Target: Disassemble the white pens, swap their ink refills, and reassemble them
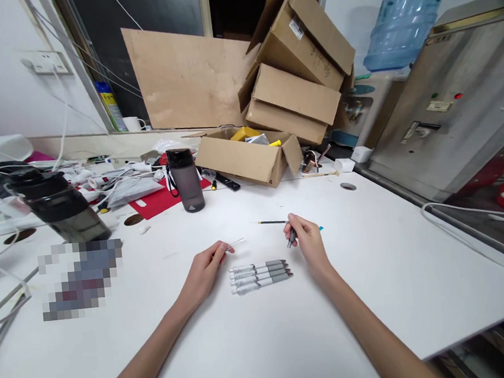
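My left hand (207, 270) pinches a clear, thin pen barrel (238, 241) above the white table (265, 330). To its right, my right hand (307, 240) is closed on a dark grey pen part (291, 237). A thin black refill (273, 222) points left from the fingers of that hand. Whether it is gripped or lies behind them is hard to tell. Several white and grey pens (260, 275) lie side by side on the table between my forearms. A small blue tip (321, 227) shows just right of my right hand.
Behind my hands stand a dark bottle (186, 180) and an open cardboard box (242, 157). A second bottle (60, 204) is at the left, near cables and clutter. A remote (227, 182) lies by the box. A metal cabinet (439, 94) borders the right side.
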Demonstrator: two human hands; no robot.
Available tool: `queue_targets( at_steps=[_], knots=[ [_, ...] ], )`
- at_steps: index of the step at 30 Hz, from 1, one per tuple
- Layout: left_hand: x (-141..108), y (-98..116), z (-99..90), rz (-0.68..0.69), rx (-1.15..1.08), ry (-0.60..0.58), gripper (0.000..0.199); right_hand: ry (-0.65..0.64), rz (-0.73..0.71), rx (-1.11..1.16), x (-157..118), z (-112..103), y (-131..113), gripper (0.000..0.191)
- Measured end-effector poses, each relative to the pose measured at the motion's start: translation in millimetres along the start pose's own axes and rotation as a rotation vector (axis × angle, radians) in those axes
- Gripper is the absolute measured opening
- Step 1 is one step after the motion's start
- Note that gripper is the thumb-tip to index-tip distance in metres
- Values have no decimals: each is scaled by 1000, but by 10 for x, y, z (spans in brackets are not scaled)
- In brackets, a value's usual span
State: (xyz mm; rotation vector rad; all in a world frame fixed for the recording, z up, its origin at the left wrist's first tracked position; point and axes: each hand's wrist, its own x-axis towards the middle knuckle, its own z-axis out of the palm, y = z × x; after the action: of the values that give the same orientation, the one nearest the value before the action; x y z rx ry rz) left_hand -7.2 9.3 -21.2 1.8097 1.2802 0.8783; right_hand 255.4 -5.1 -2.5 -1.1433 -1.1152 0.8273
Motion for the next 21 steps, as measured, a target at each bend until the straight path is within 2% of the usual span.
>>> queue_targets(
  at_steps=[7, 11, 21],
  knots=[
    [-1, 0, 2, -1, -2, -4, 48, -126, -68, -15, -8, 12, 26, 32],
    [-3, -5, 5, 4, 0, -7, 48, -106, -97, -74, -4, 3, 68, 25],
    [-11, 5, -2, 1, 1, -3, 47, -81, -113, -105, 7, -26, 58, 22]
  ],
)
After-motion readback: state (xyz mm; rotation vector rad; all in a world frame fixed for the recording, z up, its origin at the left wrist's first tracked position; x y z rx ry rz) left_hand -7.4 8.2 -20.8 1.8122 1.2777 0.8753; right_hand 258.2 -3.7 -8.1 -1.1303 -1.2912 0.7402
